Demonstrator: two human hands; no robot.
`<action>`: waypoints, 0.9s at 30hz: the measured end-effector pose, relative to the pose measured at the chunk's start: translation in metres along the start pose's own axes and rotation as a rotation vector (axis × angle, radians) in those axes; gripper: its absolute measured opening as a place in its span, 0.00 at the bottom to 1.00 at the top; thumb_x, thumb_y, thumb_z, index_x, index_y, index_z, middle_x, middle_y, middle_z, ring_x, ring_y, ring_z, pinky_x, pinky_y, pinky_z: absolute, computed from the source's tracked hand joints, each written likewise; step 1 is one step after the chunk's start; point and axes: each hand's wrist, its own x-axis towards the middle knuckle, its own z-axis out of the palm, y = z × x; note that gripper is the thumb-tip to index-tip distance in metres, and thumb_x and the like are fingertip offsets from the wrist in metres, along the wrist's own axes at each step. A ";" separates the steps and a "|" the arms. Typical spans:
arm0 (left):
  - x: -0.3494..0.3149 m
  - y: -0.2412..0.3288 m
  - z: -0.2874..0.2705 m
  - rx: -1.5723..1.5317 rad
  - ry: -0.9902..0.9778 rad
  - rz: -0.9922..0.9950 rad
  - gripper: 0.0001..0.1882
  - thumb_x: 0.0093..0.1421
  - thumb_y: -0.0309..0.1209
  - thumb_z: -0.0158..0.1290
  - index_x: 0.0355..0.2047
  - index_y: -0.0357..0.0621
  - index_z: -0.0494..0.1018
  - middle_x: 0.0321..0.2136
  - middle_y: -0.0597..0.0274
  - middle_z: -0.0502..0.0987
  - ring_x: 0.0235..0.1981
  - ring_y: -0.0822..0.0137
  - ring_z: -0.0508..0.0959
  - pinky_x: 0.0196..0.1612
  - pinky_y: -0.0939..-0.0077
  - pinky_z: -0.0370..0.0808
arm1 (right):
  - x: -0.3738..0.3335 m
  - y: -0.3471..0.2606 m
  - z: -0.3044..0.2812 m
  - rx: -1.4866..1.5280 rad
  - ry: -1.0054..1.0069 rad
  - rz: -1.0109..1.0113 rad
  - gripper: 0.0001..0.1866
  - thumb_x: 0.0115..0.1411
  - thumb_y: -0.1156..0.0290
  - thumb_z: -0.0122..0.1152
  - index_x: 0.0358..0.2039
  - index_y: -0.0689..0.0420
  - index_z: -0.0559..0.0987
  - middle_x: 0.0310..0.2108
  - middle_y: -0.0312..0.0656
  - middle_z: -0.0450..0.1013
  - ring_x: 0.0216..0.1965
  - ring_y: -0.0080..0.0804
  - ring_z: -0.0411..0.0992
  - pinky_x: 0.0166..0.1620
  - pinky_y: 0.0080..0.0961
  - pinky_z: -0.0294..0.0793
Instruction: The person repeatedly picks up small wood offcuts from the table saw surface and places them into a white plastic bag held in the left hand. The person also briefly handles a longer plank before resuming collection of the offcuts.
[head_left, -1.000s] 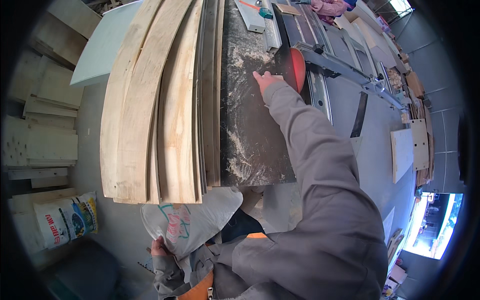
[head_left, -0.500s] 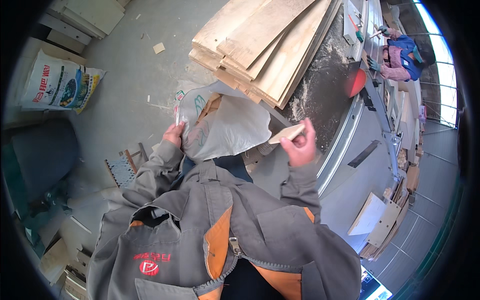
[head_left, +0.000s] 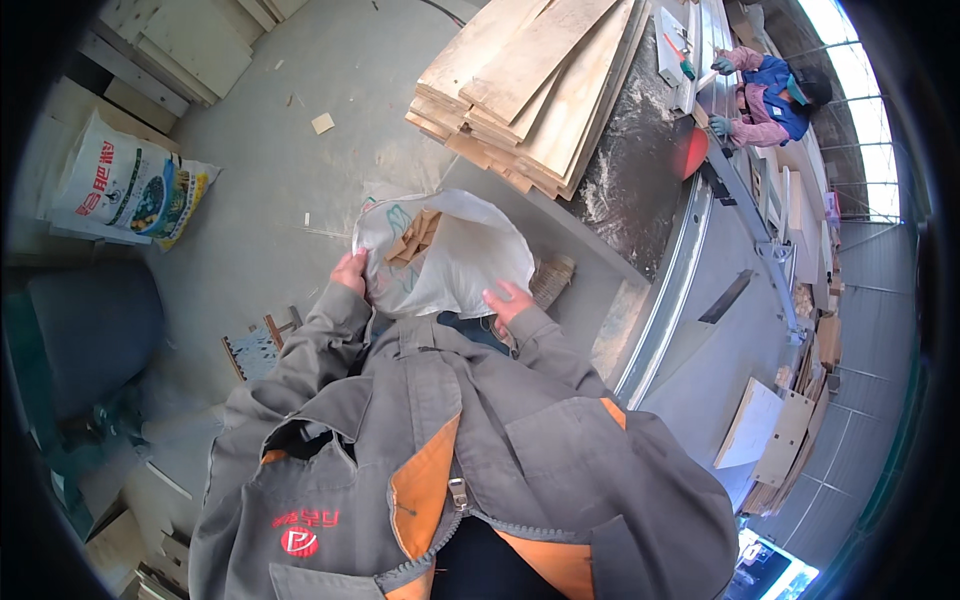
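Note:
In front of my waist a white woven sack [head_left: 480, 250] gapes upward, with several small wood offcuts [head_left: 413, 240] lying inside it. My left hand [head_left: 350, 270] is closed on the sack's left rim, fingers partly hidden behind the material. At the near right edge, my right hand [head_left: 510, 301] pinches the sack's rim with thumb and fingers. No wood piece shows in either hand.
A stack of long boards [head_left: 540, 85] lies on the dusty machine table [head_left: 640, 170] ahead, close beyond the sack. A co-worker [head_left: 770, 95] in gloves works at the far right. A printed white bag [head_left: 135, 185] stands left; a ridged hose [head_left: 552, 280] is beside the sack.
The small wood piece has left my right hand, which has moved left and down from the machine's edge onto the sack's rim. The sack's mouth is wider, showing more offcuts.

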 end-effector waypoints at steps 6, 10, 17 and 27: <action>-0.002 0.002 0.003 -0.073 0.001 0.068 0.18 0.65 0.37 0.43 0.48 0.35 0.67 0.42 0.52 0.73 0.40 0.58 0.75 0.44 0.62 0.73 | 0.012 0.040 -0.003 0.006 -0.253 0.173 0.41 0.57 0.40 0.51 0.65 0.44 0.53 0.26 0.45 0.73 0.17 0.27 0.68 0.21 0.25 0.70; -0.015 0.004 0.027 -0.147 -0.060 0.046 0.18 0.66 0.37 0.40 0.49 0.38 0.66 0.45 0.53 0.73 0.45 0.55 0.74 0.49 0.55 0.72 | 0.030 0.055 -0.021 0.038 -0.300 0.155 0.39 0.58 0.41 0.52 0.65 0.44 0.54 0.34 0.48 0.74 0.21 0.26 0.69 0.24 0.24 0.71; -0.016 0.003 0.060 -0.076 -0.143 -0.019 0.22 0.67 0.40 0.37 0.55 0.39 0.61 0.51 0.51 0.70 0.50 0.51 0.72 0.53 0.50 0.70 | 0.054 0.084 -0.003 -0.033 -0.417 -0.159 0.45 0.50 0.52 0.65 0.64 0.50 0.55 0.48 0.51 0.70 0.35 0.35 0.74 0.35 0.31 0.75; -0.005 0.008 0.068 -0.054 -0.148 -0.081 0.22 0.66 0.40 0.38 0.54 0.38 0.61 0.50 0.50 0.69 0.50 0.50 0.72 0.53 0.48 0.70 | 0.065 0.068 0.017 -0.578 -0.171 -0.188 0.38 0.51 0.62 0.60 0.63 0.46 0.57 0.45 0.53 0.72 0.46 0.52 0.71 0.49 0.41 0.70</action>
